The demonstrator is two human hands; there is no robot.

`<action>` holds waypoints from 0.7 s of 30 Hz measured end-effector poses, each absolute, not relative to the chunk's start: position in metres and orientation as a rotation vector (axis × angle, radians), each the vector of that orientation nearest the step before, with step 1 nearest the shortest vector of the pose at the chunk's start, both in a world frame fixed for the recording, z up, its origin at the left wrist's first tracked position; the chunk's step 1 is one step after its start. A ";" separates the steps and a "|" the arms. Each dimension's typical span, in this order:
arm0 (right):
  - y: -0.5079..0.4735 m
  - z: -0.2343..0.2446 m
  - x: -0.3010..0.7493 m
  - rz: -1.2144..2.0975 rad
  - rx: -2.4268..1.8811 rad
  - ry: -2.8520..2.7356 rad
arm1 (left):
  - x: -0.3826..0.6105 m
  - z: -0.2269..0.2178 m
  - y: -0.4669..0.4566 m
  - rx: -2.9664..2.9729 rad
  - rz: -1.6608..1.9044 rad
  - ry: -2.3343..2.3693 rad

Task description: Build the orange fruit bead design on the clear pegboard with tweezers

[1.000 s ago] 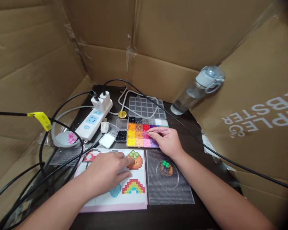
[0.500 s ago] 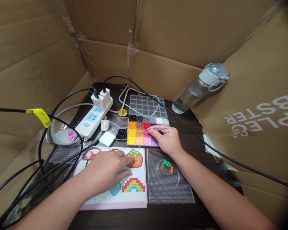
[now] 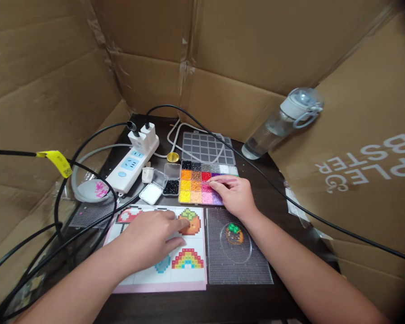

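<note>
Barely shifted: two hands (image 3: pixel 151 240), one holding one pair of tweezers (image 3: pixel 227 181).

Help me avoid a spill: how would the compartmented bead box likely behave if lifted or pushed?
The bead box would probably slide rather than roll, since it is low and rectangular. Its clear lid appears open behind it, so tilting would likely spill the small beads. Well-filled compartments may give it noticeable weight.

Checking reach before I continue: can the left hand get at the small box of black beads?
Probably yes: the left hand looks empty on the pattern sheet, the black-bead box is open, and nothing visible stands between them.
</note>
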State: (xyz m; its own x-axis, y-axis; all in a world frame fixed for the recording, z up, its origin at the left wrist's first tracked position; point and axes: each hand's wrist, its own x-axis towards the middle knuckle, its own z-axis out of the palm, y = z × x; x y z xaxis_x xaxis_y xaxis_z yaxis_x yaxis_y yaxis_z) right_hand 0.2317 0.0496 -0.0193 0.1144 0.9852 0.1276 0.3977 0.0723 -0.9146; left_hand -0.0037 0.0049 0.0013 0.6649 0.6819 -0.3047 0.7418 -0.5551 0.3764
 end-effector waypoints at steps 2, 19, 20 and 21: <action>0.049 -0.017 0.231 0.804 -1.465 -1.424 | -0.004 0.001 0.005 2.417 -0.159 1.100; -0.032 0.004 0.280 0.708 -1.510 -1.383 | -0.005 -0.003 0.003 2.482 -0.173 1.089; -0.039 -0.001 0.285 0.732 -1.512 -1.359 | -0.005 -0.003 0.003 2.482 -0.184 1.090; -0.047 -0.005 0.289 0.736 -1.506 -1.325 | -0.004 -0.002 0.003 2.479 -0.197 1.089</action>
State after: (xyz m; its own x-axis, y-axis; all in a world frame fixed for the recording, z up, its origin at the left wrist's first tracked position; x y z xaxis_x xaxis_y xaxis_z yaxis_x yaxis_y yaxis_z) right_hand 0.2895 -0.0466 -0.0052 0.2271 0.9622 0.1506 0.3803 0.0548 -0.9233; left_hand -0.0044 0.0034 -0.0024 0.6825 0.6699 -0.2923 0.7298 -0.6028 0.3225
